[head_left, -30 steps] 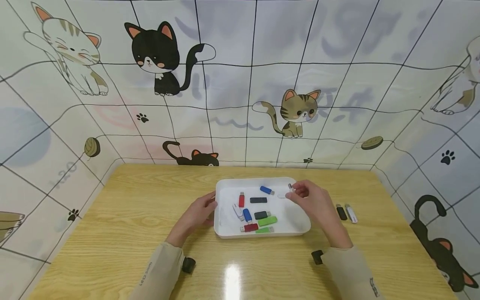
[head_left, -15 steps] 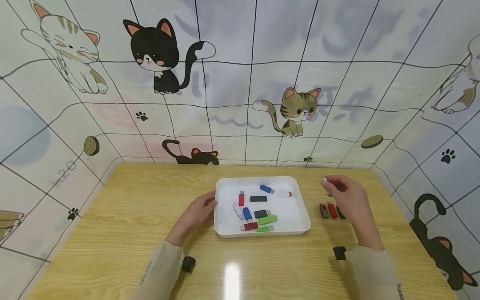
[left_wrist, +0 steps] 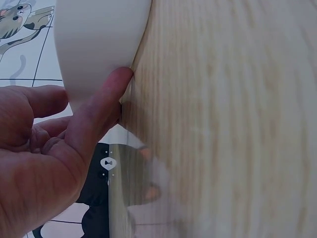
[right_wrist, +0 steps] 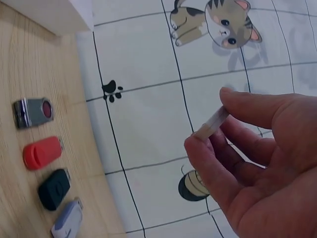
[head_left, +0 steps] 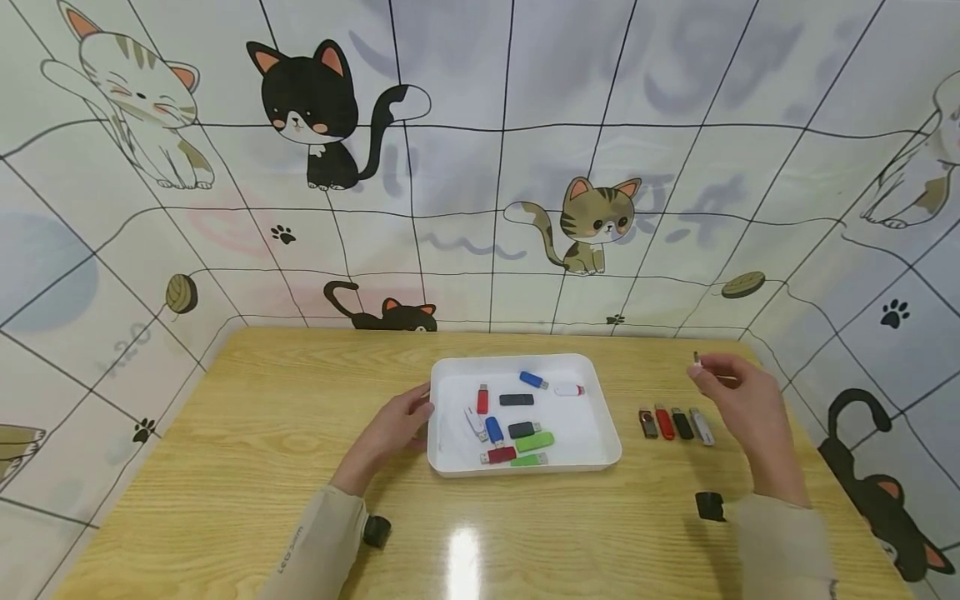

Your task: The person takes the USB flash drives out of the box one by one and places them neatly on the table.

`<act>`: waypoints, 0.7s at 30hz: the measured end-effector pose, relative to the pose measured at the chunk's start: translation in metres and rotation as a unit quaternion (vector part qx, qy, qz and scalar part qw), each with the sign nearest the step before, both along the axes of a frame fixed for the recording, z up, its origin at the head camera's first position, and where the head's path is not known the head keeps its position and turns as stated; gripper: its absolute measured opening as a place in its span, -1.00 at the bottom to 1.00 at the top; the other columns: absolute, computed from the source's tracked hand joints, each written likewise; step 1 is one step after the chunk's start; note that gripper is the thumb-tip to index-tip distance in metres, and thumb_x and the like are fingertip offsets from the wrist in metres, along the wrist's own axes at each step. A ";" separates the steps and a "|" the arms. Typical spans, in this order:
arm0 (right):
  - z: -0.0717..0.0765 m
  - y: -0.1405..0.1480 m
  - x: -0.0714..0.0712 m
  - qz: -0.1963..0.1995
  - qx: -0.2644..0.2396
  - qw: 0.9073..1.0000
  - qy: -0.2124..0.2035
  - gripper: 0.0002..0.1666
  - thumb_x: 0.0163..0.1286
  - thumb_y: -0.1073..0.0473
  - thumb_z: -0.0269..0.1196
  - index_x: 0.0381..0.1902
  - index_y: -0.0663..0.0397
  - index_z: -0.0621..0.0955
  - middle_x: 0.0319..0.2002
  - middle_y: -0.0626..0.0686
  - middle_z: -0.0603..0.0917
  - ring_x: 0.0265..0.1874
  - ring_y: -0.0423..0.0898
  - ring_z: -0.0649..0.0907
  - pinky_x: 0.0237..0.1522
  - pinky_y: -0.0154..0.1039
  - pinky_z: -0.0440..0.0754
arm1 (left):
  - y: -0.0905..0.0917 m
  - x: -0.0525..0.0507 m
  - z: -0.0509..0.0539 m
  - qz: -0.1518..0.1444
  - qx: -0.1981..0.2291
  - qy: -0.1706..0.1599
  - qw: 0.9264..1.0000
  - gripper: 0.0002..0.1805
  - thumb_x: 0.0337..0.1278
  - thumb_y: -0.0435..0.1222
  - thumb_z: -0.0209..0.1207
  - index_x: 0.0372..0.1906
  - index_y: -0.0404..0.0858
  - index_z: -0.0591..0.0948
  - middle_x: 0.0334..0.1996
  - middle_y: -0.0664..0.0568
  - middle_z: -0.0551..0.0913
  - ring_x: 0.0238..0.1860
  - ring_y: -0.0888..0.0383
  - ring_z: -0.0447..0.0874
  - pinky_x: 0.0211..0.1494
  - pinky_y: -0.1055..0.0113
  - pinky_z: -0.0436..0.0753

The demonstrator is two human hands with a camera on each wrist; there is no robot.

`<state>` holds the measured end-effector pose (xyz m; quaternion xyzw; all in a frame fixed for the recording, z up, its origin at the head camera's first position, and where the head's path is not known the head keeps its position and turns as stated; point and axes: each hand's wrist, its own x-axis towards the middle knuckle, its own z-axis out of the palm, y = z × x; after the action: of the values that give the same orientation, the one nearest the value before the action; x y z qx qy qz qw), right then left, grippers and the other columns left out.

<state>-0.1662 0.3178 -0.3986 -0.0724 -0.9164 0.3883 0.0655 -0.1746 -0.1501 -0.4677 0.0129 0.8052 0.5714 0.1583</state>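
My left hand (head_left: 393,429) holds the left side of a white tray (head_left: 581,437); in the left wrist view one digit lies at the rim and another low on the outer wall (left_wrist: 99,44). Several USB flash drives lie in the tray, including a blue one (head_left: 533,380), a black one (head_left: 517,400) and a bright green one (head_left: 535,442). Raised over the table's right side, my right hand (head_left: 746,408) pinches a small white USB flash drive (right_wrist: 213,124) between thumb and fingertip. Below that hand stands a row of grey (right_wrist: 34,112), red (right_wrist: 43,152), black (right_wrist: 54,189) and silver-white (right_wrist: 68,219) flash drives.
The wooden table (head_left: 262,417) ends at a back wall covering (head_left: 465,250) printed with cats and grid lines. A bright reflection shows near the front. The tray's raised wall stands between its contents and the row on the right.
My right hand has lifted the white flash drive out of the tray and carried it right, past the row on the table. The left hand and the tray have stayed in place.
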 end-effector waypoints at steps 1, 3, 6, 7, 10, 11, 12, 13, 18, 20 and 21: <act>0.000 0.003 0.000 0.002 -0.001 1.000 -0.004 -0.20 0.57 -0.29 0.10 0.42 0.24 0.47 0.27 0.34 0.54 0.19 0.30 0.55 -0.12 -0.12 0.52 | 0.000 0.000 0.000 0.001 0.000 -0.001 1.000 -0.43 0.63 -0.35 -0.04 0.61 -0.27 0.23 0.43 -0.28 0.45 0.21 -0.12 0.61 -0.03 0.04 0.78; -0.001 0.008 0.000 0.009 -0.001 1.000 -0.013 -0.21 0.59 -0.26 0.09 0.42 0.28 0.44 0.28 0.35 0.52 0.21 0.32 0.53 -0.12 -0.12 0.53 | 0.000 0.000 0.000 0.002 -0.003 0.000 1.000 -0.43 0.63 -0.34 -0.03 0.62 -0.26 0.23 0.42 -0.27 0.46 0.20 -0.11 0.62 -0.03 0.05 0.78; -0.002 0.015 0.000 0.019 0.002 0.999 -0.026 -0.22 0.61 -0.21 0.08 0.43 0.35 0.41 0.29 0.39 0.49 0.24 0.37 0.50 -0.12 -0.11 0.55 | 0.000 -0.001 0.000 0.004 -0.009 0.003 1.000 -0.42 0.63 -0.34 -0.03 0.62 -0.26 0.23 0.42 -0.26 0.46 0.21 -0.10 0.62 -0.03 0.06 0.78; -0.003 0.016 0.000 0.022 0.001 0.999 -0.029 -0.22 0.62 -0.20 0.08 0.43 0.37 0.40 0.29 0.41 0.48 0.24 0.39 0.50 -0.12 -0.09 0.55 | 0.000 -0.001 0.000 0.006 -0.010 0.002 1.000 -0.42 0.63 -0.34 -0.03 0.62 -0.25 0.23 0.43 -0.25 0.46 0.21 -0.10 0.61 -0.03 0.06 0.78; -0.007 0.021 0.000 0.026 0.003 0.999 -0.037 -0.22 0.62 -0.17 0.08 0.43 0.42 0.37 0.28 0.44 0.47 0.20 0.40 0.52 -0.09 -0.02 0.56 | 0.000 -0.001 -0.001 0.006 -0.010 0.003 1.000 -0.42 0.63 -0.34 -0.03 0.62 -0.25 0.24 0.43 -0.24 0.47 0.22 -0.10 0.61 -0.03 0.07 0.78; -0.008 0.023 0.000 0.027 0.006 0.999 -0.040 -0.22 0.63 -0.16 0.07 0.43 0.43 0.36 0.28 0.44 0.47 0.18 0.39 0.53 -0.08 0.01 0.57 | 0.000 0.000 -0.001 0.004 -0.010 0.005 1.000 -0.42 0.63 -0.34 -0.03 0.62 -0.26 0.23 0.43 -0.25 0.47 0.22 -0.10 0.61 -0.03 0.06 0.78; -0.008 0.025 -0.001 0.027 0.007 0.999 -0.043 -0.22 0.63 -0.15 0.07 0.43 0.45 0.36 0.27 0.45 0.47 0.16 0.39 0.55 -0.07 0.05 0.57 | 0.000 0.000 -0.001 0.005 -0.009 0.004 1.000 -0.42 0.63 -0.34 -0.03 0.62 -0.25 0.24 0.43 -0.24 0.46 0.22 -0.10 0.61 -0.04 0.07 0.78; -0.009 0.026 -0.001 0.028 0.010 0.998 -0.047 -0.23 0.63 -0.14 0.06 0.42 0.46 0.35 0.26 0.46 0.47 0.14 0.39 0.57 -0.06 0.08 0.59 | 0.000 0.000 0.000 0.005 -0.007 0.004 1.000 -0.42 0.63 -0.34 -0.03 0.62 -0.25 0.24 0.43 -0.24 0.46 0.21 -0.10 0.61 -0.04 0.06 0.78; -0.013 0.036 -0.003 0.025 0.005 0.996 -0.087 -0.23 0.64 -0.11 0.07 0.38 0.52 0.34 0.19 0.51 0.50 0.07 0.38 0.66 0.04 0.28 0.60 | 0.001 0.000 0.000 0.006 -0.006 0.002 1.000 -0.42 0.63 -0.34 -0.02 0.62 -0.24 0.23 0.43 -0.23 0.46 0.21 -0.09 0.62 -0.03 0.07 0.78; -0.013 0.040 -0.004 0.020 0.009 0.994 -0.108 -0.23 0.62 -0.13 0.09 0.36 0.51 0.36 0.14 0.49 0.54 0.03 0.35 0.68 0.02 0.27 0.61 | 0.001 0.000 0.000 0.007 -0.008 0.002 1.000 -0.42 0.63 -0.34 -0.03 0.62 -0.23 0.24 0.43 -0.23 0.46 0.20 -0.08 0.62 -0.03 0.07 0.78; -0.014 0.042 -0.005 0.017 0.012 0.993 -0.119 -0.22 0.62 -0.15 0.10 0.36 0.50 0.36 0.12 0.47 0.55 0.01 0.33 0.68 -0.02 0.24 0.62 | 0.002 0.000 0.000 0.007 -0.008 0.002 1.000 -0.42 0.63 -0.34 -0.03 0.62 -0.23 0.24 0.43 -0.23 0.46 0.20 -0.08 0.62 -0.03 0.07 0.78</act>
<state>-0.1708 0.3599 -0.4127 -0.1014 -0.9233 0.3672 -0.0498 -0.1750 -0.1486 -0.4679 0.0071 0.8101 0.5659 0.1532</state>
